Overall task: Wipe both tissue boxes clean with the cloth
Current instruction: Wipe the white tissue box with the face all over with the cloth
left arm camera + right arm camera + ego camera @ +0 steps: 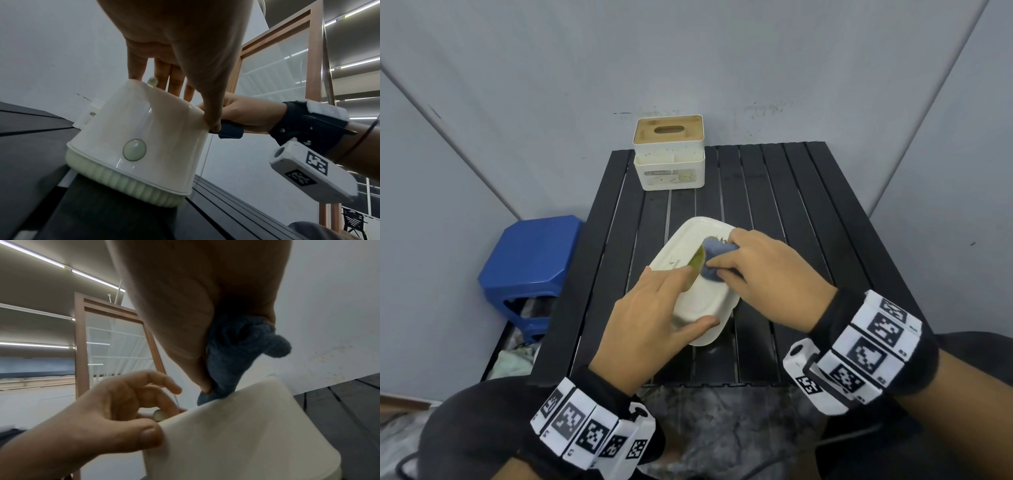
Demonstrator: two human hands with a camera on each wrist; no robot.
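On table (808, 212): left hand (650, 322) grips tissue box (698, 298), right hand (763, 274) presses cloth (714, 253).

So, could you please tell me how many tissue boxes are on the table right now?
2. The white tissue box lies near the front, held by the left hand. The wooden-lidded tissue box stands at the far left edge. None appear hidden.

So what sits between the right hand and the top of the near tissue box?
The blue cloth: the right hand grips it bunched and presses it onto the near tissue box, clearest in the right wrist view.
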